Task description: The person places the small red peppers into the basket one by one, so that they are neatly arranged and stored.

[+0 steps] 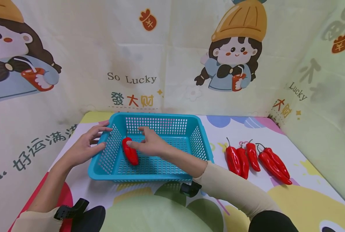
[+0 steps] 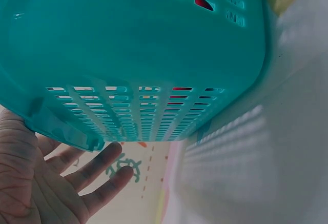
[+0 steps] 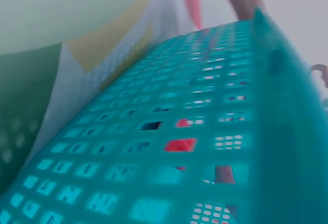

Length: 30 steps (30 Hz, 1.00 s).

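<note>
A turquoise plastic basket [image 1: 149,177] with slotted walls stands on the table. Inside, near its left wall, lies one red chili pepper [image 1: 131,154], stem pointing away. My right hand [image 1: 152,141] reaches into the basket beside this pepper, thumb tip over its upper part and the other fingers apart from it; whether the thumb touches is unclear. At the left rim is my left hand [image 1: 88,145], fingers fairly straight and thumb near the edge. The left wrist view shows its spread fingers [image 2: 105,165] below the rim. Basket mesh [image 3: 133,131] fills most of the right wrist view.
Several more red chili peppers [image 1: 266,161] lie grouped on the table to the right of the basket. The table has a colourful printed cover [image 1: 248,206]. Cartoon-printed cloth [image 1: 178,58] hangs behind and along both sides.
</note>
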### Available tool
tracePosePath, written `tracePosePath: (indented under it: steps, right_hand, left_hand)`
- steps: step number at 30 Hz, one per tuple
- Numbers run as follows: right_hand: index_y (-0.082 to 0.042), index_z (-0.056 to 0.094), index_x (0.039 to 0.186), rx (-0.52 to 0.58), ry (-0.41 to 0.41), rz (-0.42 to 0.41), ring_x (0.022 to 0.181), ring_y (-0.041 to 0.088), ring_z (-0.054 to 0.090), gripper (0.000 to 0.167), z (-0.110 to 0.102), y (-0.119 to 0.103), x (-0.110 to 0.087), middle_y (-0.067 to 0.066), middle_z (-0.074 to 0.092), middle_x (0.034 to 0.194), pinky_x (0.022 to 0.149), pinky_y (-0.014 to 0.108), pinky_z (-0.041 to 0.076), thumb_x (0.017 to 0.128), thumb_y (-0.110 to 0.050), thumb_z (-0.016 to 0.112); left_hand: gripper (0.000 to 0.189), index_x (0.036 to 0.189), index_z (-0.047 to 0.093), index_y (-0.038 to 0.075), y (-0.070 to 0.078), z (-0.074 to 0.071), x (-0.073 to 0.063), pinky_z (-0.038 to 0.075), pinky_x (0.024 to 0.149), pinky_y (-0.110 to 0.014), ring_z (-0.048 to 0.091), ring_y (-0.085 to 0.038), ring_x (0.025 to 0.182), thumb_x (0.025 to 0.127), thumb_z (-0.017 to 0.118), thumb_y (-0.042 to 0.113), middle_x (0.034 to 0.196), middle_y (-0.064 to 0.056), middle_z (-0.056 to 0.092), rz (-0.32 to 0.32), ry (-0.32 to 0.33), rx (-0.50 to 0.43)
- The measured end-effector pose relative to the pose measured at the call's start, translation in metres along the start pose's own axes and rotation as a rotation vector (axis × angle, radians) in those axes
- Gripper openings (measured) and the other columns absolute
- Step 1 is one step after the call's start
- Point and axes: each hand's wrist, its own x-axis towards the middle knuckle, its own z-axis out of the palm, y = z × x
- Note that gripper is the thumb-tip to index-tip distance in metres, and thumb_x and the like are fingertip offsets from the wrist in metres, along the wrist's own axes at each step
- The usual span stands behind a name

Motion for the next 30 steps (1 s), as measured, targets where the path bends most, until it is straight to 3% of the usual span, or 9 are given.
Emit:
tracePosePath:
  steps: [12,25,30]
  right_hand:
    - [-0.024,0.032,0.159,0.122,0.009,-0.090,0.136,0.025,0.050,0.076,-0.027,0.003,-0.044,0.000,0.044,0.156,0.090,0.042,0.060,0.095,-0.042,0.069]
    - [-0.024,0.031,0.158,0.042,0.093,-0.276,0.127,0.016,0.057,0.073,-0.026,0.022,-0.074,-0.003,0.047,0.152,0.098,0.036,0.055,0.097,-0.036,0.068]
    - [-0.029,0.033,0.157,0.061,0.113,-0.297,0.127,0.015,0.058,0.069,-0.030,0.026,-0.085,-0.006,0.048,0.150,0.099,0.040,0.055,0.098,-0.038,0.067]
  left_hand:
    - [0.058,0.146,0.049,0.003,-0.001,-0.001,-0.002,0.051,0.089,-0.072,0.050,-0.055,0.127,0.091,0.067,0.002,0.165,-0.021,0.026,-0.004,0.009,0.005]
    - [0.056,0.145,0.050,0.003,-0.001,0.000,-0.002,0.052,0.090,-0.070,0.050,-0.054,0.126,0.091,0.067,0.002,0.164,-0.022,0.027,-0.005,0.009,0.006]
    - [0.056,0.145,0.050,0.002,-0.001,0.001,-0.001,0.052,0.090,-0.070,0.050,-0.053,0.126,0.091,0.067,0.002,0.164,-0.022,0.026,-0.008,0.007,0.006]
